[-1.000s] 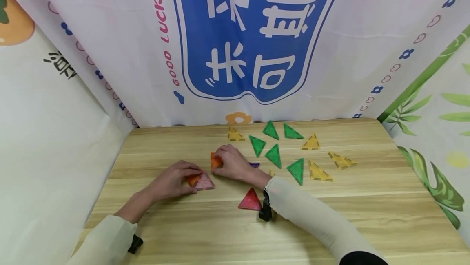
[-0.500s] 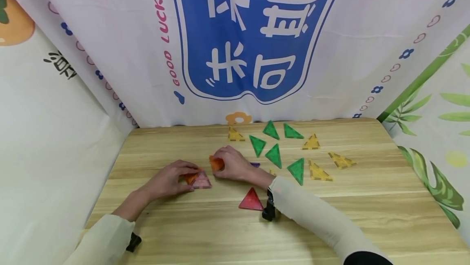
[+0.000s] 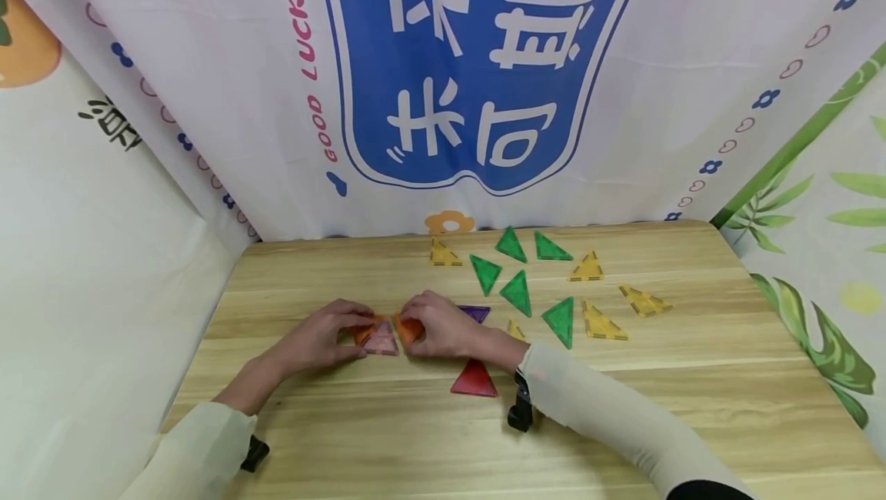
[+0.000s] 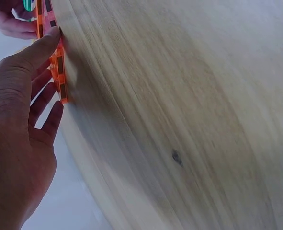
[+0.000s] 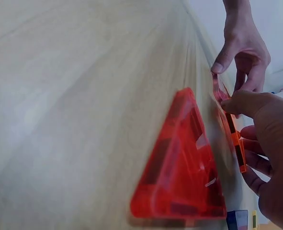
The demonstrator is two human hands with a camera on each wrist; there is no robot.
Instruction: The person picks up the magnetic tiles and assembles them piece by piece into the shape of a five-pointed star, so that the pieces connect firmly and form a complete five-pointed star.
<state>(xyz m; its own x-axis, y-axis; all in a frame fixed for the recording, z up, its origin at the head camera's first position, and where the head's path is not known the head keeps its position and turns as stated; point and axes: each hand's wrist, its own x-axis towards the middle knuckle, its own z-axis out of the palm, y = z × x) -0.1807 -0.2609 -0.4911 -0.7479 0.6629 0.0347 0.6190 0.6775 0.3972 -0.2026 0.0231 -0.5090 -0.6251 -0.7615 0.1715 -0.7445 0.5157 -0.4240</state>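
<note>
My left hand [image 3: 321,337] grips a flat pair of triangular magnetic tiles on the table, one orange [image 3: 361,334] and one pale pink [image 3: 381,341]. Its thumb is at the near edge, with the fingers over the orange side. A second orange tile [image 3: 410,328] is pinched by my right hand [image 3: 439,327], close beside the pink tile's right edge; the hand partly hides it. In the right wrist view, a red triangular tile [image 5: 179,163] lies near that hand. Just behind the right hand is a purple tile [image 3: 476,313], partly covered.
Several green triangular tiles [image 3: 515,294] and several yellow ones [image 3: 604,323] lie scattered on the wooden table [image 3: 388,438], to the right and at the back. A printed cloth [image 3: 277,138] hangs at the table's back edge.
My right hand has come toward me with its orange tile, level with the pink one. More of the purple tile shows. The left hand's pair has shifted slightly left.
</note>
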